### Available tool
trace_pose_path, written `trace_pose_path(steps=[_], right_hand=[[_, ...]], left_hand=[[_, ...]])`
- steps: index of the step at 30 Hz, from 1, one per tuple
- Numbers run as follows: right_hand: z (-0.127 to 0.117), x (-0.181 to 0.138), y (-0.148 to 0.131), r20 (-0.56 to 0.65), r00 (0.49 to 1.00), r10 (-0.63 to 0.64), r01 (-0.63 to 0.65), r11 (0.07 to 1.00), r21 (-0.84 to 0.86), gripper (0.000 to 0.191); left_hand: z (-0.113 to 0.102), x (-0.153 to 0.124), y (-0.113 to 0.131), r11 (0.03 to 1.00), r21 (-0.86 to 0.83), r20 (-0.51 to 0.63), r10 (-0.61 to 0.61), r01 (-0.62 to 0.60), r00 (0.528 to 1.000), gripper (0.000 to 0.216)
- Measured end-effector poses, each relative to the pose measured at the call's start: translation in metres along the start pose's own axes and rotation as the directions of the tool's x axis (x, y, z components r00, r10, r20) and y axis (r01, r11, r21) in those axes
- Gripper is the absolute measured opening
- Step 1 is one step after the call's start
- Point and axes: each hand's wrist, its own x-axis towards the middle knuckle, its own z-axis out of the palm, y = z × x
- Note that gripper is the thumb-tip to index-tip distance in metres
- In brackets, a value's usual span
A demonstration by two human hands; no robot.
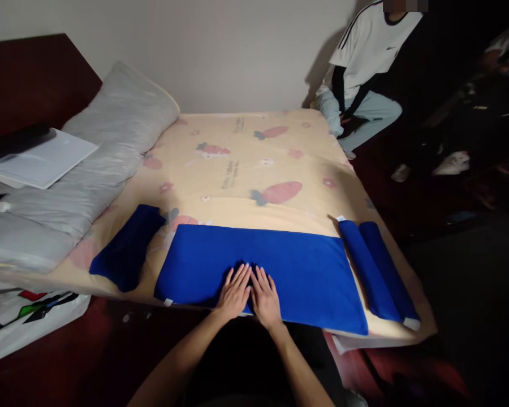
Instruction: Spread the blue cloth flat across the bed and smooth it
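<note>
A wide blue towel (305,265), folded into a long rectangle, lies across the near edge of the bed (254,169). My left hand (234,294) and my right hand (265,296) rest side by side, palms down and fingers stretched flat, on the towel's near middle. Both hands are open and hold nothing. A darker blue folded cloth (127,249) lies to the left of the towel. A blue folded towel with two ridges (377,268) lies to its right, near the bed's corner.
Grey pillows (89,164) line the bed's left side, with a white paper pad (40,158) on them. A white plastic bag (21,316) sits at lower left. Another person (365,73) sits at the bed's far right corner. Shoes (449,164) lie on the dark floor.
</note>
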Motion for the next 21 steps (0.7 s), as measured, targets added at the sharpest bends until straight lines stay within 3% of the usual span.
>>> trace_pose_path(steps=[2,4,7,9,11,13,15,17,21], right_hand=[[0.005,-0.001,0.002,0.008,1.0,0.003,-0.002,1.0,-0.028,0.054],[-0.002,-0.014,0.024,-0.025,0.998,0.052,-0.053,0.996,-0.073,0.054],[-0.029,-0.051,0.08,-0.134,0.974,0.185,-0.202,0.971,-0.125,0.054],[-0.048,-0.08,0.119,-0.217,0.941,0.26,-0.294,0.945,-0.142,0.055],[-0.063,-0.105,0.15,-0.227,0.936,0.269,-0.305,0.942,-0.139,0.055],[-0.069,-0.121,0.169,-0.237,0.93,0.281,-0.315,0.942,-0.12,0.056],[-0.07,-0.125,0.172,-0.271,0.912,0.307,-0.34,0.936,-0.085,0.055],[-0.068,-0.122,0.158,-0.324,0.888,0.326,-0.356,0.934,-0.035,0.051],[-0.062,-0.1,0.087,-0.315,0.884,0.345,-0.303,0.937,0.176,0.035]], left_hand=[[0.006,0.004,0.006,0.998,-0.052,0.024,-0.017,0.018,1.0,0.059],[0.004,-0.007,-0.01,0.997,-0.051,0.029,-0.059,0.061,0.998,0.06],[-0.009,-0.05,-0.068,0.982,-0.001,-0.002,-0.188,0.188,0.982,0.059],[-0.018,-0.088,-0.114,0.947,0.041,-0.054,-0.315,0.317,0.948,0.056],[-0.023,-0.124,-0.153,0.915,0.071,-0.095,-0.391,0.398,0.915,0.056],[-0.027,-0.148,-0.177,0.901,0.109,-0.112,-0.408,0.419,0.906,0.053],[-0.031,-0.156,-0.185,0.893,0.142,-0.142,-0.409,0.428,0.901,0.052],[-0.035,-0.146,-0.178,0.888,0.153,-0.197,-0.403,0.434,0.894,0.054],[-0.042,-0.081,-0.138,0.938,0.11,-0.193,-0.304,0.329,0.933,0.06]])
